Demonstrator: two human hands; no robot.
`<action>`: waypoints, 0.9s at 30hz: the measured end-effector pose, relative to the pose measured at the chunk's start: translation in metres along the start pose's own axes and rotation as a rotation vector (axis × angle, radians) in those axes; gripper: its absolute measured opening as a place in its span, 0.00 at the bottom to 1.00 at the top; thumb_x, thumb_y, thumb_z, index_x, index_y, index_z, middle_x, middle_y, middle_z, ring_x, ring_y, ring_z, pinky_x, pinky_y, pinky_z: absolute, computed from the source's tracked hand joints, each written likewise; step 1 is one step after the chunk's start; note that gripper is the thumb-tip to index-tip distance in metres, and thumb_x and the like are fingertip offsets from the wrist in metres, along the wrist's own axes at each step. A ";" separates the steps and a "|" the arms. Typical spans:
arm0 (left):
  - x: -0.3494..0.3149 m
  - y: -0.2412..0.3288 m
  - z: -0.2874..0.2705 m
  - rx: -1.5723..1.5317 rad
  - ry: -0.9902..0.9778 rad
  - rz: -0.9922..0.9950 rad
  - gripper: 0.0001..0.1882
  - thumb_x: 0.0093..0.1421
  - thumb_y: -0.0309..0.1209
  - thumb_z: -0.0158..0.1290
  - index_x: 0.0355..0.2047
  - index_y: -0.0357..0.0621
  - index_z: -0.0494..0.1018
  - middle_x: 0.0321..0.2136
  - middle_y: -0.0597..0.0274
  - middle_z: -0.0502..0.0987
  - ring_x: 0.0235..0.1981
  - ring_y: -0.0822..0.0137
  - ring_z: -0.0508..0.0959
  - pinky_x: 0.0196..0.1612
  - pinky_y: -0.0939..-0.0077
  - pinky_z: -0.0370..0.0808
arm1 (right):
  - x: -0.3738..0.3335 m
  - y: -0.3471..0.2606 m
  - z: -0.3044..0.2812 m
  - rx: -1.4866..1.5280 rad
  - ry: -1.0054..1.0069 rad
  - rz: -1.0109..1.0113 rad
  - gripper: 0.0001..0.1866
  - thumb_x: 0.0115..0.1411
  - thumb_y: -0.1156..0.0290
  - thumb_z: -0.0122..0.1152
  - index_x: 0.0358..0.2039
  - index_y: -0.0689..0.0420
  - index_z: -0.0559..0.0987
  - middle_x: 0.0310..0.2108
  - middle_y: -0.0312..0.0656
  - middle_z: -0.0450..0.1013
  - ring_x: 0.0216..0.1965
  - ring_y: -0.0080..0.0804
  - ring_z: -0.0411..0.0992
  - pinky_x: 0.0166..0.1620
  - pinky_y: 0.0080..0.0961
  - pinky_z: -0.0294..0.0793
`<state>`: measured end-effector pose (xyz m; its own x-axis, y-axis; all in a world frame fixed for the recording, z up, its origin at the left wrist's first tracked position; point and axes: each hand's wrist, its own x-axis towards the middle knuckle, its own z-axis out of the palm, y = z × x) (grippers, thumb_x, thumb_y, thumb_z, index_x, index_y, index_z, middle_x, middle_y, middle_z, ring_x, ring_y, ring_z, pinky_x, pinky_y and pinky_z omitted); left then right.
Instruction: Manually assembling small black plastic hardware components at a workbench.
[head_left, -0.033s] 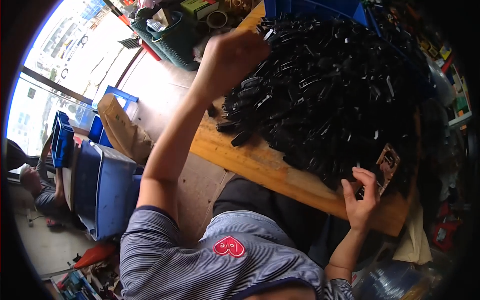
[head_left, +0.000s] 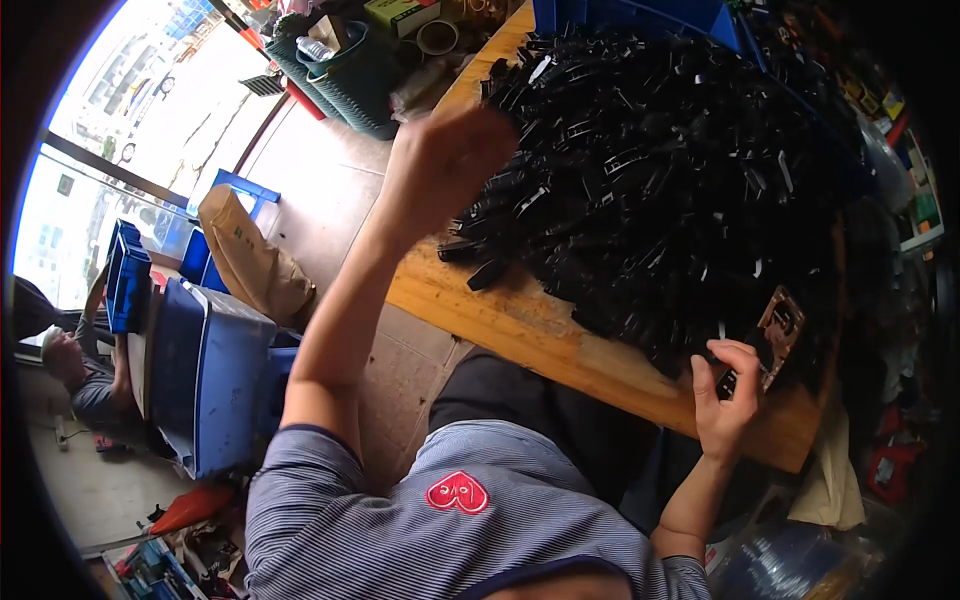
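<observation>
My left hand (head_left: 455, 160) is raised over the left edge of a large heap of small black plastic parts (head_left: 640, 180). It is smeared by motion, so its fingers and anything in them cannot be made out. At the near right of the heap, my right hand (head_left: 728, 400) has its thumb and forefinger curled close together. It grips the near edge of a flat copper-coloured plate with cut-outs (head_left: 780, 330), which tilts up beside the fingers. A thin pale piece (head_left: 722, 328) sticks up just beyond the forefinger; whether the hand holds it is unclear. The other fingers are mostly hidden.
The heap lies on a wooden table (head_left: 500, 320), with a blue bin (head_left: 640, 20) at its far side. Left are a green basket (head_left: 345, 85), a brown sack (head_left: 250, 255) and a blue tub (head_left: 235, 380). Another person (head_left: 90, 370) is at the far left.
My left hand has drawn back slightly towards me and left, off the heap's far edge. The right hand and the plate stay nearly in place.
</observation>
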<state>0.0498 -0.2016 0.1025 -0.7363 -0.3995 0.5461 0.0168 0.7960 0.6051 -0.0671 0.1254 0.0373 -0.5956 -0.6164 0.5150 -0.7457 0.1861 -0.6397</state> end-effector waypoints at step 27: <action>-0.145 0.048 0.061 -0.637 -0.220 -0.107 0.16 0.53 0.28 0.55 0.42 0.35 0.70 0.31 0.56 0.72 0.32 0.64 0.74 0.35 0.75 0.70 | -0.018 -0.056 0.081 1.445 -0.214 0.497 0.10 0.57 0.69 0.58 0.36 0.59 0.69 0.28 0.40 0.68 0.18 0.22 0.66 0.20 0.19 0.68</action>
<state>0.1166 -0.0780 0.0168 -0.8753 -0.3056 0.3747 0.2817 0.3077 0.9088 0.0091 0.0638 0.0175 -0.5414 -0.8368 0.0820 0.4984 -0.3979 -0.7702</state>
